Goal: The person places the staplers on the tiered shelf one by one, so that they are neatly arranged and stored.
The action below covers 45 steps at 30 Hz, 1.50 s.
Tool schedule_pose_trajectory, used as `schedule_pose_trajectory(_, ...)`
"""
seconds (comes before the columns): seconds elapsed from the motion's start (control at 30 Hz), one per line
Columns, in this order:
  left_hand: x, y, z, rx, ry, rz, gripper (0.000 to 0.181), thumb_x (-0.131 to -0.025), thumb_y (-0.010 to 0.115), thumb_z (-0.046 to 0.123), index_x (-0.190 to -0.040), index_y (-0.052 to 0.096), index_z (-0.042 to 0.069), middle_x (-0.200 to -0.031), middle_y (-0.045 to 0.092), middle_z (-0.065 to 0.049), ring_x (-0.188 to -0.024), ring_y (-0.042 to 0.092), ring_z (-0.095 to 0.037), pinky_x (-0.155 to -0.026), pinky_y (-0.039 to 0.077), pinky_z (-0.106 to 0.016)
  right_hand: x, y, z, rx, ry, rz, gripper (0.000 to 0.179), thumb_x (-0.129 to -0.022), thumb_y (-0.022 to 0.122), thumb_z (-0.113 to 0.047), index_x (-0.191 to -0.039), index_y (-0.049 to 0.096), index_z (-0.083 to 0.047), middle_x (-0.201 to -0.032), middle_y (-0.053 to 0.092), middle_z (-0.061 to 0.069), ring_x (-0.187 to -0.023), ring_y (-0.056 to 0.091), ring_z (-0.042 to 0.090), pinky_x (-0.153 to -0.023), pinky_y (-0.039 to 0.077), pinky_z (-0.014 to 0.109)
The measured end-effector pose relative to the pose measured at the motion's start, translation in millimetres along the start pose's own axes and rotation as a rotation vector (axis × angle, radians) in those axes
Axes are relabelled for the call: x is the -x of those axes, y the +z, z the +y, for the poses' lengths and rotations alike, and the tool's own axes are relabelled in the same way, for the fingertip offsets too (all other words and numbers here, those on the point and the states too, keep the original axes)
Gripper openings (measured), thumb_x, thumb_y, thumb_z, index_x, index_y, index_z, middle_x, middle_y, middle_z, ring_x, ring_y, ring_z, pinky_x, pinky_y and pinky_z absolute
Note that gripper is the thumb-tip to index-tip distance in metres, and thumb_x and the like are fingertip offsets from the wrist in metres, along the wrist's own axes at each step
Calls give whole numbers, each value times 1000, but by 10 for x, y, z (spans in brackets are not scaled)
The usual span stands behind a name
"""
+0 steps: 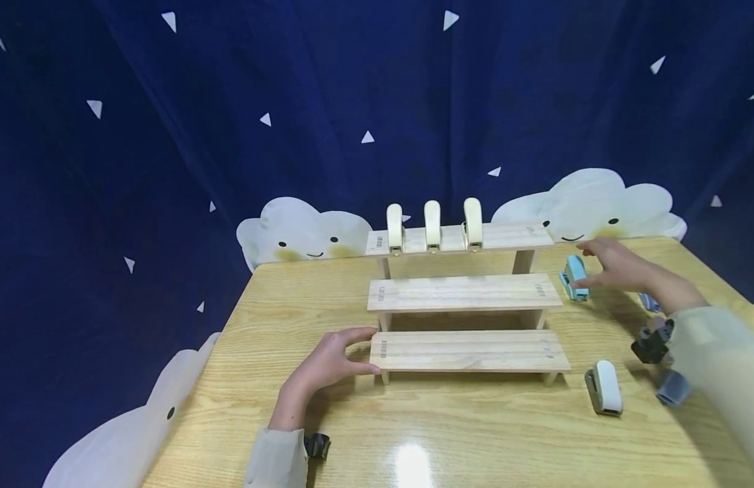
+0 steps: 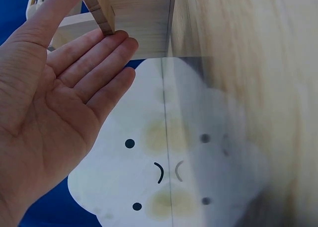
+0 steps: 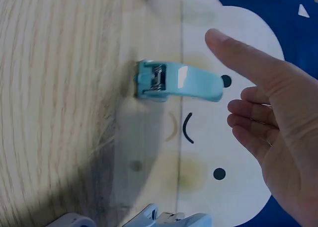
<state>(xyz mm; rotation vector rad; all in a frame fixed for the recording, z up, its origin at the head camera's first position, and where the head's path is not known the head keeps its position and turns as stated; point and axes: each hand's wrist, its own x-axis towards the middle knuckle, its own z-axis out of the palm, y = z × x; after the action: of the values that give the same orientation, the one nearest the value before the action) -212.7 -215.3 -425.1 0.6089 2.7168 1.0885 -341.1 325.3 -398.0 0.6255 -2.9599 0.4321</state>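
Note:
My left hand is at the left end of the lowest board of a three-step wooden rack. Its thumb lies near the front corner and the index finger near the back corner; in the left wrist view the fingers are fairly straight, tips against the wood. Beside the rack, on the right, my right hand hovers around a teal stapler, thumb and fingers spread. A gap shows between that hand and the teal stapler in the right wrist view.
Three cream staplers stand in a row on the rack's top board. A white stapler is on the table at front right. Bluish items lie partly hidden by the right arm. A dark blue curtain hangs behind.

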Motion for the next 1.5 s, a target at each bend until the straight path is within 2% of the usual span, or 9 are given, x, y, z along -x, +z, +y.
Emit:
schedule_pose_trajectory(0.3, 0, 4, 11, -6, 11, 3, 76, -75, 83, 38, -140, 54, 11, -143, 56, -7, -137, 49, -28, -115, 41, -47, 4, 111, 63, 45, 20, -72, 89, -71, 87, -33, -130, 42, 17, -124, 48, 39, -117, 44, 53, -100, 39, 68)
schedule_pose_trajectory(0.7, -23, -23, 31, -1, 25, 18, 74, -76, 83, 35, -140, 54, 10, -143, 57, -8, -136, 50, -29, -114, 42, -47, -28, 113, 54, 102, 39, -65, 93, -68, 88, -32, -130, 42, 18, -124, 49, 40, -117, 45, 54, -101, 39, 67)
schedule_pose_trajectory(0.87, -19, -7, 31, -5, 11, 10, 74, -76, 83, 35, -140, 54, 12, -143, 56, -7, -136, 50, -28, -115, 41, -47, 7, 134, 48, 104, 45, -47, 94, -65, 89, -39, -127, 47, 17, -122, 51, 39, -114, 49, 52, -98, 43, 67)
schedule_pose_trajectory(1.1, -14, 4, 36, 2, -2, 5, 74, -76, 84, 35, -140, 55, 13, -143, 57, -6, -137, 49, -28, -115, 41, -47, 87, 151, 71, 120, 23, 8, 93, -64, 90, -38, -125, 47, 19, -117, 54, 39, -109, 53, 52, -95, 46, 66)
schedule_pose_trajectory(1.37, -6, 9, 13, -5, -4, 5, 74, -76, 83, 38, -140, 55, 14, -142, 57, -6, -136, 50, -27, -114, 42, -47, 137, 101, 50, 31, -18, 171, 90, -60, 93, -32, -122, 51, 18, -110, 59, 35, -103, 55, 46, -87, 49, 61)
schedule_pose_trajectory(1.5, 2, 12, 1, -6, -4, 11, 74, -75, 83, 38, -140, 55, 14, -142, 58, -6, -135, 51, -28, -114, 42, -47, 146, 25, -31, -3, 0, 210, 89, -60, 93, -32, -123, 51, 15, -111, 59, 34, -103, 55, 46, -86, 48, 61)
